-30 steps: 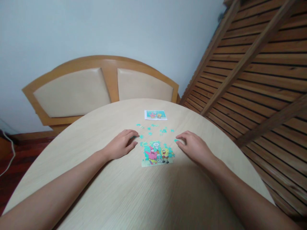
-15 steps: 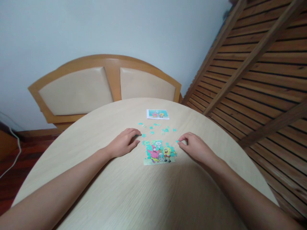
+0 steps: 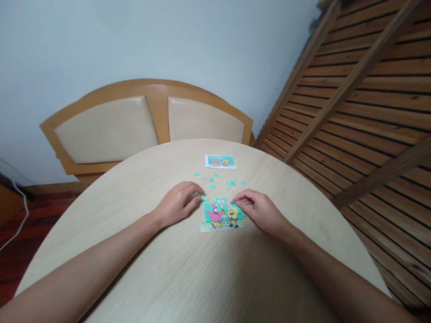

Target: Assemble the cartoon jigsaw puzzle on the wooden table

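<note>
A partly assembled jigsaw puzzle (image 3: pixel 217 218) with a pink, a white and a yellow cartoon figure lies flat on the table. My right hand (image 3: pixel 259 210) is at its upper right, thumb and forefinger pinched on a small teal puzzle piece (image 3: pixel 233 202) over the puzzle's top edge. At the upper left, my left hand (image 3: pixel 180 203) rests beside the puzzle, its fingers curved and its thumb apart from them, near a teal piece. Several loose teal pieces (image 3: pixel 231 183) are scattered beyond the puzzle. Behind them lies a picture card (image 3: pixel 220 161) showing the same figures.
The round pale wooden table (image 3: pixel 188 278) fills the foreground. Against its far side stands a wood-framed seat back with cream panels (image 3: pixel 106 130). A slatted wooden structure (image 3: pixel 363 103) rises at the right, and a white cable (image 3: pixel 25 211) hangs at the far left.
My right hand has moved left with the teal piece, from beside the puzzle to over its upper right part. My left hand has shifted slightly right, closer to the puzzle's upper left corner.
</note>
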A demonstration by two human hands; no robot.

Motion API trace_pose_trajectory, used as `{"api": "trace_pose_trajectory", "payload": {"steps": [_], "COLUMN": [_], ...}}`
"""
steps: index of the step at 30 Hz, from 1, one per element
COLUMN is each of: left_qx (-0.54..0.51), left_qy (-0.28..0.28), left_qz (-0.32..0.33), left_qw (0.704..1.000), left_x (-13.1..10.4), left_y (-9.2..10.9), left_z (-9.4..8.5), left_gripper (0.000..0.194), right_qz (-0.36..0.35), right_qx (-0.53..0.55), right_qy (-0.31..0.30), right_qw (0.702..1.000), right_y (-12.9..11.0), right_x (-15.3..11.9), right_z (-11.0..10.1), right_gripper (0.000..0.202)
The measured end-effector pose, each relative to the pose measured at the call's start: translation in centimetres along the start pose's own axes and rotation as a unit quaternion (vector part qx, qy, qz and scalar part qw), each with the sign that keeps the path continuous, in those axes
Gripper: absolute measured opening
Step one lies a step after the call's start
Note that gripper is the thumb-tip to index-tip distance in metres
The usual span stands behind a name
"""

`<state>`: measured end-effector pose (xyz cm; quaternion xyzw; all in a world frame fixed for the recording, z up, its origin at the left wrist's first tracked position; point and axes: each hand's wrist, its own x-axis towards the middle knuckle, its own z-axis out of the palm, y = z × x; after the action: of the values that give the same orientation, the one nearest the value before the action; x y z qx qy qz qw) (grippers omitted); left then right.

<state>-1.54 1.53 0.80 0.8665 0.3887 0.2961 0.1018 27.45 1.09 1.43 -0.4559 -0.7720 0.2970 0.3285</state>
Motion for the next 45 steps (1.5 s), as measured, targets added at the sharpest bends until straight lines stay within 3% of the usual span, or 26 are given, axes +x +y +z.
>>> {"api": "trace_pose_trajectory", "payload": {"steps": [5,9,13,22,28,32,38,45], "left_qx": [-0.058,-0.112,-0.141,-0.156,-0.254,-0.302,-0.245,-0.204], "left_qy": [-0.034,-0.028,-0.028,-0.050,-0.032,-0.018,0.014,0.025], "left_qz": [0.001,-0.017,-0.046,-0.048,-0.129,-0.140,-0.117,-0.097], "left_qw": [0.998,0.993,0.989,0.985,0.958,0.943,0.962,0.974], "left_x": [0.0,-0.1,-0.2,0.0,-0.1,0.0,0.2,0.1], "left_y": [3.8,5.0,4.8,5.1,4.8,4.6,3.7,2.9], "left_z": [1.1,1.8,2.2,2.1,2.5,2.6,2.3,2.1], "left_gripper": [0.018,0.016,0.018,0.024,0.024,0.024,0.021,0.023], "right_qz": [-0.012,-0.006,-0.033,-0.071,-0.070,-0.058,-0.090,-0.149], "right_qx": [0.085,0.142,0.147,0.115,0.132,0.139,0.040,-0.064], "right_qy": [-0.013,-0.017,-0.005,0.016,0.008,0.002,-0.016,-0.053], "right_qw": [0.996,0.990,0.989,0.991,0.989,0.989,0.995,0.985], "right_y": [-1.8,-2.2,-2.0,-2.5,-2.2,-1.8,-1.9,-2.2], "right_x": [-0.7,-1.1,-1.3,-1.4,-1.3,-1.3,-1.3,-1.4], "right_z": [2.1,3.2,3.7,3.5,3.8,3.8,3.4,3.0], "right_gripper": [0.014,0.017,0.019,0.027,0.031,0.030,0.028,0.040]}}
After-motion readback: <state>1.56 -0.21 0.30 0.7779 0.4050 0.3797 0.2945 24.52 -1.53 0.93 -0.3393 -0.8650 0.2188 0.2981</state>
